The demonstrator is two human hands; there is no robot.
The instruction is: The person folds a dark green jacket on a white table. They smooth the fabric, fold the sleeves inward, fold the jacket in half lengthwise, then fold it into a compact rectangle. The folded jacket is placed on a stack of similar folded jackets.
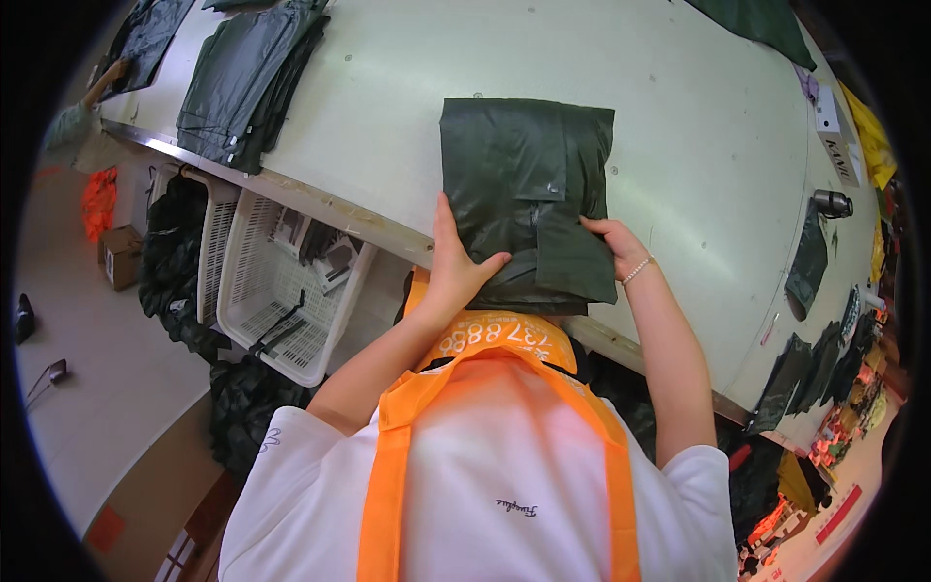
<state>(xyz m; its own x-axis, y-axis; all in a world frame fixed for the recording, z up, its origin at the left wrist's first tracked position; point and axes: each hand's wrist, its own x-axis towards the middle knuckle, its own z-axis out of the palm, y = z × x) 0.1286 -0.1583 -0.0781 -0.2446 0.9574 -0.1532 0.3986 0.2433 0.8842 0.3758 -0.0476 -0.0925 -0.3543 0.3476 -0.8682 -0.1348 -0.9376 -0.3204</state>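
Note:
A folded dark green rain jacket [514,160] lies at the table's near edge, its front flap and a small snap facing up. My left hand [461,262] grips its lower left side, thumb pressed on top and fingers along the edge. On the opposite side, my right hand [621,247] holds the right edge with the thumb over the fabric; the other fingers are mostly hidden behind or under it. A beaded bracelet circles my right wrist.
Stacks of folded dark garments [238,82] lie at the far left of the white table [388,116]. White plastic baskets [281,320] stand below its edge. A dark bottle [832,204] and a white box [836,136] are at the right. Another person's hand [114,76] touches garments at upper left.

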